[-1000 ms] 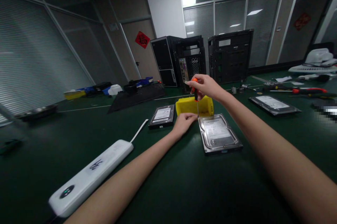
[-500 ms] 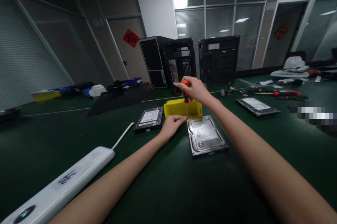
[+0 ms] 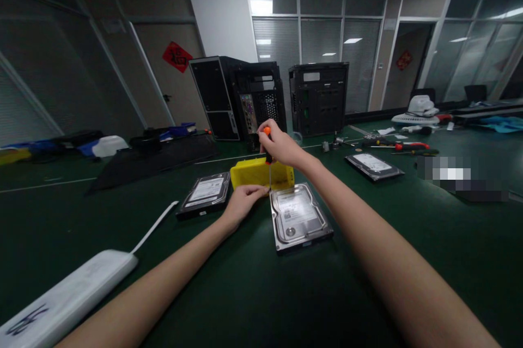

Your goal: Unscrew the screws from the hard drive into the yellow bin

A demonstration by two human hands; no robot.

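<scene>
A silver hard drive (image 3: 297, 212) with a white label lies flat on the green table in front of me. My right hand (image 3: 280, 144) is closed around the handle of an orange-and-black screwdriver (image 3: 267, 131), held upright. Its shaft points down at the drive's far left corner. Beside that corner is my left hand (image 3: 244, 205), thumb and fingers pinched together close to the screwdriver tip; whatever they hold is too small to make out. Just behind both hands stands a yellow plastic bin (image 3: 249, 172). To the left of my left hand lies a second hard drive (image 3: 205, 194).
Another hard drive (image 3: 372, 166) lies to the right, with pliers (image 3: 411, 146) and small tools beyond. Computer cases (image 3: 318, 98) stand at the back. A white power strip (image 3: 77, 296) lies at front left, and a black mat (image 3: 151, 160) farther back.
The whole view has swung to the right, so everything sits farther left in the picture. Both hands keep their places at the drive's corner, the right hand still gripping the screwdriver.
</scene>
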